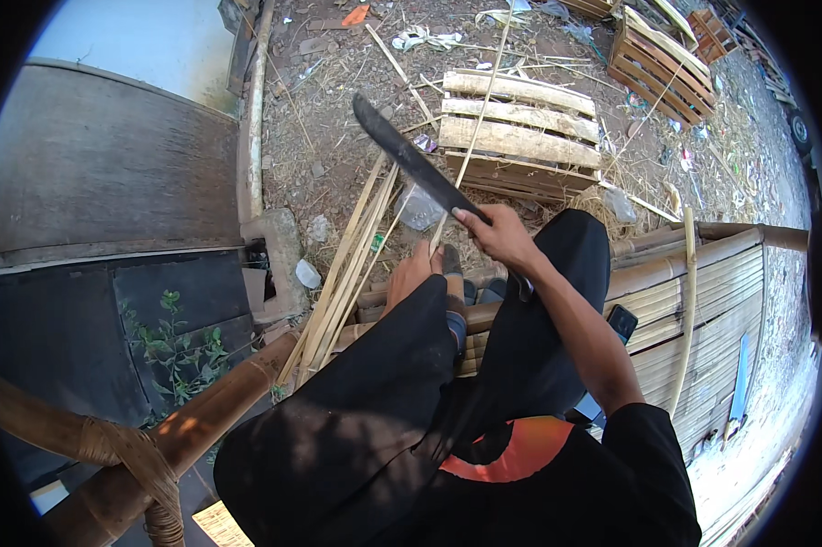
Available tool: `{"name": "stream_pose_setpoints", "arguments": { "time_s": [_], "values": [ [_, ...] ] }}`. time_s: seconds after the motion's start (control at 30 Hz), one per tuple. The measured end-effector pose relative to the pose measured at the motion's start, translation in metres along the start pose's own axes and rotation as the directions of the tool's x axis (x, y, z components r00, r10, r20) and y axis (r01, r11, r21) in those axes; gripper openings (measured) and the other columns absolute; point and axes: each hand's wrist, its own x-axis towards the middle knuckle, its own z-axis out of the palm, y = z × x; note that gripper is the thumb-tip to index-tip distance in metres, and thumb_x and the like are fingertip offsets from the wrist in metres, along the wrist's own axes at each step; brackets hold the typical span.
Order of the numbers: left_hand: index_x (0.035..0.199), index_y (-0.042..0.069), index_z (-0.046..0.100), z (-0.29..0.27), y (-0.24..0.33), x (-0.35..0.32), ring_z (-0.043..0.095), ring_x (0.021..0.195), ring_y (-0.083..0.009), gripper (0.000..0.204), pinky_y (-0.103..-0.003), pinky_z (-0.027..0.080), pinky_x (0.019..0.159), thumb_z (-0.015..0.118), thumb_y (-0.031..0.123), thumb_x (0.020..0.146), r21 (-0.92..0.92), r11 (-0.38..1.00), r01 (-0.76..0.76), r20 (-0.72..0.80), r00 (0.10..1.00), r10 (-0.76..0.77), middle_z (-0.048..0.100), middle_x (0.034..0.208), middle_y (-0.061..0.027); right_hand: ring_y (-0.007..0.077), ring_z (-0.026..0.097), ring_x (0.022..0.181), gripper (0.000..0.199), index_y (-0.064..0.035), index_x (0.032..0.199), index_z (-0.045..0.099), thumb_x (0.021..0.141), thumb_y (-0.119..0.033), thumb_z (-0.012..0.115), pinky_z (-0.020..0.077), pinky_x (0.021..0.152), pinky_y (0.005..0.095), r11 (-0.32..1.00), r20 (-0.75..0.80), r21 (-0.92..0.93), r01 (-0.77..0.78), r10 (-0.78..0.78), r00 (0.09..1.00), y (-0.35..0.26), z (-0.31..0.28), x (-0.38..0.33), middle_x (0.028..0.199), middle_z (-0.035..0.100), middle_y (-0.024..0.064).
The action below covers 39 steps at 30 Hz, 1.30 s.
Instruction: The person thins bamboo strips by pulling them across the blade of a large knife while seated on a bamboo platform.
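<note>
My right hand [502, 239] is closed round the handle of a machete [406, 157]. Its long dark blade slants up and to the left, crossing over a thin bamboo strip [480, 123]. Low between my legs, my left hand [415, 275] grips the near end of that strip, partly hidden by my dark-clothed knee. From there the strip runs away toward the far edge of the view. Whether the blade touches the strip, I cannot tell. Several cut bamboo strips [343, 283] lie in a bundle left of my left hand.
Slatted wooden crates [520, 118] stand ahead on littered ground, with another crate [662, 68] at far right. A bamboo bench [703, 301] extends right, carrying a phone [622, 322] and a curved pale stick [686, 314]. A bamboo pole [192, 401] and dark panels [101, 173] flank the left.
</note>
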Motion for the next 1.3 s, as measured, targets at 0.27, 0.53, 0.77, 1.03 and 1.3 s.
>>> {"name": "stream_pose_setpoints", "arguments": {
  "time_s": [0.27,0.53,0.77,1.03,1.3],
  "values": [
    [0.106,0.005,0.055,-0.001,-0.008,0.001,0.061,0.086,-0.0463,0.031,-0.054,0.042,0.074,0.049,0.034,0.097,-0.062,0.998,0.022,0.014,1.000,-0.021,0.063,0.085,-0.0257,0.0173,0.056,0.053,0.053,0.0037,0.071,0.062,0.094,-0.043,0.058,0.0433,0.053,0.0351,0.998,0.091,0.056,-0.005,0.000,0.996,-0.002,0.017,-0.014,0.056,0.055,0.0080],
    [0.112,0.006,0.057,-0.001,-0.005,0.001,0.062,0.080,-0.0401,0.034,-0.047,0.044,0.070,0.048,0.036,0.099,-0.209,0.977,-0.046,0.051,0.997,0.058,0.064,0.084,-0.0209,0.0035,0.042,0.043,0.041,-0.0069,0.076,0.055,0.091,-0.043,0.066,0.0338,0.039,0.0206,0.897,-0.111,0.438,-0.057,0.117,0.987,-0.011,-0.007,0.007,0.055,0.046,-0.0044],
    [0.113,0.004,0.058,0.002,-0.013,0.006,0.057,0.068,-0.0135,0.042,-0.027,0.041,0.060,0.045,0.042,0.102,-0.805,0.573,0.150,0.311,0.931,0.194,0.060,0.078,-0.0055,0.0031,0.043,0.044,0.023,-0.0044,0.086,0.059,0.086,-0.021,0.075,0.0342,0.040,0.0204,0.699,-0.133,0.713,0.057,0.054,0.990,-0.015,0.003,0.021,0.057,0.048,-0.0048],
    [0.098,0.005,0.059,0.010,-0.033,-0.012,0.043,0.062,-0.0041,0.041,-0.020,0.033,0.055,0.046,0.044,0.102,-0.808,0.459,0.370,0.389,0.920,-0.056,0.044,0.069,0.0041,0.0044,0.043,0.044,0.035,-0.0064,0.085,0.056,0.094,-0.040,0.062,0.0367,0.040,0.0205,0.799,-0.226,0.597,0.074,0.078,0.971,-0.029,-0.049,0.031,0.057,0.049,-0.0025],
    [0.097,0.005,0.058,0.010,-0.039,-0.010,0.043,0.062,-0.0040,0.041,-0.020,0.033,0.055,0.046,0.044,0.102,-0.797,0.572,0.194,0.286,0.955,0.074,0.044,0.069,0.0043,0.0064,0.045,0.045,0.050,-0.0031,0.085,0.057,0.101,-0.049,0.044,0.0364,0.042,0.0234,0.953,-0.125,0.298,0.061,-0.024,0.992,-0.015,-0.038,-0.002,0.055,0.049,-0.0008]
  ]
}}
